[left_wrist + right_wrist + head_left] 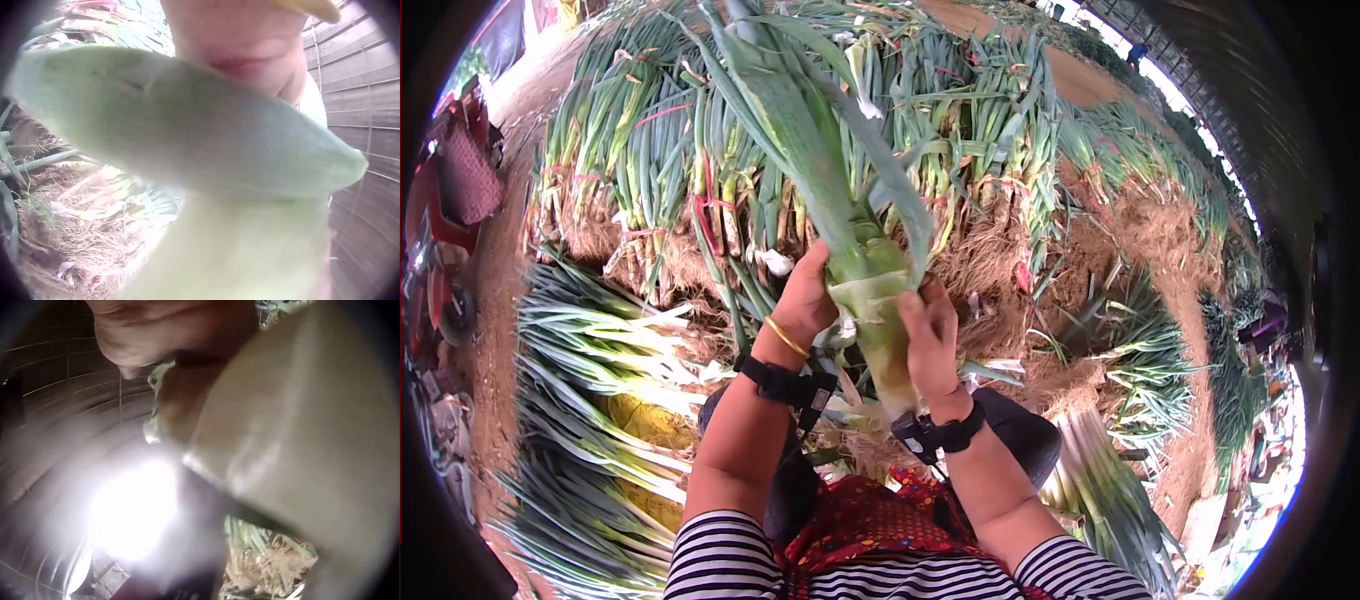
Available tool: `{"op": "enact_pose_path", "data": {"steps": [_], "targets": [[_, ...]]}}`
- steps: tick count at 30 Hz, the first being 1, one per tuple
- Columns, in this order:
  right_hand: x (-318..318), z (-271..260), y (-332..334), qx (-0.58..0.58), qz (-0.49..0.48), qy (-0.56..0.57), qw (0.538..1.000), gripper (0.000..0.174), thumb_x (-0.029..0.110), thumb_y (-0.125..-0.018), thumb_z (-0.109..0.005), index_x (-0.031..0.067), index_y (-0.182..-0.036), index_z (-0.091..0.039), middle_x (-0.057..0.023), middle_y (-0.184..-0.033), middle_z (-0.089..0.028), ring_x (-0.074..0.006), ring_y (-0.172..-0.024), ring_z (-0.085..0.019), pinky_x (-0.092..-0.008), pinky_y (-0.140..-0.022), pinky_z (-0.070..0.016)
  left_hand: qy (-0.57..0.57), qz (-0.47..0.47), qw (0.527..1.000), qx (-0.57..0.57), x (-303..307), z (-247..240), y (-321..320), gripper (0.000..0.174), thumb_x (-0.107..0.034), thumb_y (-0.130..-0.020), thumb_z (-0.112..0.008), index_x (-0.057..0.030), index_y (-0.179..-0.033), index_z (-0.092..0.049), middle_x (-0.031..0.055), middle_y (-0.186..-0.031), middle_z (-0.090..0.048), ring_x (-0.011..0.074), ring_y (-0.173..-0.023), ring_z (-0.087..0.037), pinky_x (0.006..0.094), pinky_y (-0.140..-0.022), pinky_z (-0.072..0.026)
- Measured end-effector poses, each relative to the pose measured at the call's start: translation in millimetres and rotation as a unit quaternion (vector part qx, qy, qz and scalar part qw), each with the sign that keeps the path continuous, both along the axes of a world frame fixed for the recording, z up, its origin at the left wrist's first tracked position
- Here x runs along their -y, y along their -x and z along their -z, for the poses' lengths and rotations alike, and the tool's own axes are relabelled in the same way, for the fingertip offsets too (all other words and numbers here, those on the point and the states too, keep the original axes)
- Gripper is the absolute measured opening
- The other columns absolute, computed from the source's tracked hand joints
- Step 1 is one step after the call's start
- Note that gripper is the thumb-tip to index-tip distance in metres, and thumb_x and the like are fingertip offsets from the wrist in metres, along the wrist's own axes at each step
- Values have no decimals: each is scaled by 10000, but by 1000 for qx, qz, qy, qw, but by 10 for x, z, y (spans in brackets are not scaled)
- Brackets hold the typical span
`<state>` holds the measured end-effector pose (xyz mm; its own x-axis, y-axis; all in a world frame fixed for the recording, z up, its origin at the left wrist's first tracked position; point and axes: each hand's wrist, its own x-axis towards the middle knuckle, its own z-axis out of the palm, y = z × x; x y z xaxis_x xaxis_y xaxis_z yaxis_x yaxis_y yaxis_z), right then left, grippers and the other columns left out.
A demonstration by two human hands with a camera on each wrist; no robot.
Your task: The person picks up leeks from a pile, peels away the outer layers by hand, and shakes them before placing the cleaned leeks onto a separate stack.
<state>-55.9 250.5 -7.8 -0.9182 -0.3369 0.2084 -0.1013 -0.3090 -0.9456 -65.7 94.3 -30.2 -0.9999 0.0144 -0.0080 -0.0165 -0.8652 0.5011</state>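
A thick green onion (pixel 830 190) stands tilted in front of me, its leaves up and away and its pale base low between my wrists. My left hand (pixel 805 295) grips it from the left side. On the right, my right hand (pixel 930 335) holds the stalk, thumb against its front. A broad pale leaf layer (pixel 865 290) crosses the stalk between the hands. In the left wrist view this leaf layer (pixel 187 125) spans the stalk just under the left hand (pixel 244 44). Blurred pale stalk (pixel 294 425) fills much of the right wrist view, beside the right hand (pixel 175 328).
Tied bunches of green onions (pixel 640 150) stand in a long row ahead, roots toward me. Loose green onions (pixel 600 340) lie in piles at left, and more (pixel 1100 480) lie at right by my knee. A red vehicle (pixel 450 240) is at far left.
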Motion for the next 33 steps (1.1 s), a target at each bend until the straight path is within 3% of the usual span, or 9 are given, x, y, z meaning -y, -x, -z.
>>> {"op": "enact_pose_path", "data": {"steps": [5,11,14,22,25,27,29,31,33], "targets": [[-25,-41,531,215,-22,-71,974,522,431,-924,-404,61,-1290,-432,-60,-1159,-528,-149,-1048,-500,-314,-815,-431,9,14,1000,-26,-14,-1,-42,377,-326,-894,-489,-38,-1135,-521,92,-1057,-597,215,-930,-595,354,-827,-488],[291,-113,834,288,-218,191,913,485,434,-883,-509,75,-1209,-512,-29,-1005,-579,-133,-908,-550,-272,-781,-452,-9,26,1000,8,-75,121,-48,367,-329,-879,-512,-58,-1126,-533,96,-1031,-606,224,-904,-610,368,-801,-510],[373,-90,772,269,-115,194,936,312,341,-923,-483,79,-1070,-567,7,-832,-556,-108,-742,-541,-238,-684,-454,-7,39,999,22,-90,115,-47,351,-289,-870,-535,-46,-1123,-543,103,-1018,-614,218,-880,-619,346,-768,-526],[436,-296,594,73,154,69,983,395,372,-926,-469,33,-1122,-517,-65,-937,-569,-121,-808,-536,-250,-708,-434,6,43,998,39,-115,33,-69,291,-175,-849,-571,-39,-1104,-535,51,-940,-605,149,-794,-609,283,-700,-519],[338,-435,694,-28,325,61,944,455,346,-941,-455,-36,-1188,-447,-109,-1065,-527,-157,-910,-470,-285,-826,-397,58,17,998,12,-80,90,-52,465,-405,-863,-551,-41,-1151,-523,52,-984,-614,167,-821,-610,294,-724,-515],[230,-460,775,-52,283,53,956,500,372,-932,-462,-34,-1221,-416,-120,-1116,-510,-172,-948,-470,-301,-846,-391,114,-58,992,20,-52,-7,-65,316,-190,-879,-545,-32,-1148,-493,63,-937,-607,163,-775,-618,293,-684,-528],[174,-504,733,-74,248,46,965,548,398,-923,-469,-31,-1254,-386,-131,-1167,-493,-187,-985,-470,-317,-866,-386,96,-46,994,8,-58,19,-57,330,-185,-882,-540,-37,-1170,-473,71,-951,-605,169,-799,-619,297,-701,-527],[180,-626,615,113,234,2,966,720,477,-834,-573,18,-1329,-324,-88,-1108,-536,-191,-942,-499,-324,-773,-420,107,-91,990,14,-94,1,-44,324,-224,-892,-508,-37,-1155,-484,92,-1019,-595,176,-870,-604,309,-736,-522],[38,-416,712,157,106,-21,982,807,517,-816,-576,-31,-1330,-282,-165,-1238,-465,-190,-1040,-478,-331,-875,-387,112,-112,987,20,-97,-39,-21,324,-220,-895,-505,-39,-1162,-475,98,-1029,-592,181,-876,-604,311,-745,-518]]}}
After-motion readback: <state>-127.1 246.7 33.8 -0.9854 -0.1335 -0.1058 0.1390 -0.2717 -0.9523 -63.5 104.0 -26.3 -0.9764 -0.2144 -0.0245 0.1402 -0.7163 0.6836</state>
